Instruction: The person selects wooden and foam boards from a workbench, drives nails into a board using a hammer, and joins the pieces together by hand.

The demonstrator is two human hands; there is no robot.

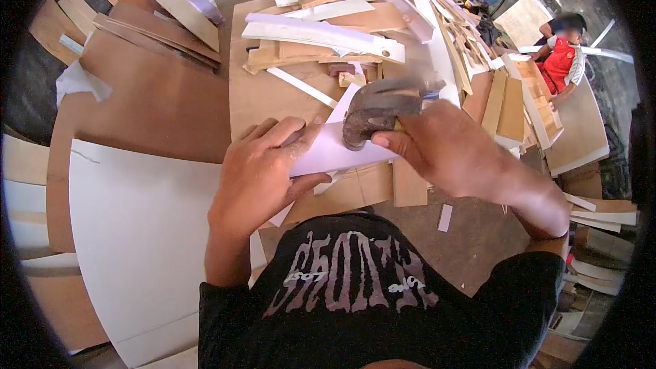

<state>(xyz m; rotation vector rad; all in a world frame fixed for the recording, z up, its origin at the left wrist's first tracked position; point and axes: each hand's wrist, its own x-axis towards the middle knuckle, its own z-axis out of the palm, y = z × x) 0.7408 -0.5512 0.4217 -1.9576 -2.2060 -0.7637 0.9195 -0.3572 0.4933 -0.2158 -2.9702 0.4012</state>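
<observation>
My right hand (444, 150) grips a claw hammer close to its head. The dark, worn hammer head (372, 111) is over a pale lilac board (328, 150); whether it touches the board I cannot tell. My left hand (263, 164) is closed around the left end of that board, thumb below and fingers on top. A small dark piece shows between the left fingers, too hidden to name. Just beyond the board, a small wooden block and a reddish-brown piece (342, 69) lie on the plywood worktop (246, 106).
White and plain wood strips (321, 31) are piled across the far worktop. Large brown and white panels (137, 232) stand at left. A person in a red shirt (564, 61) sits at right beside a wooden frame (533, 96). A small offcut (445, 218) lies on the floor.
</observation>
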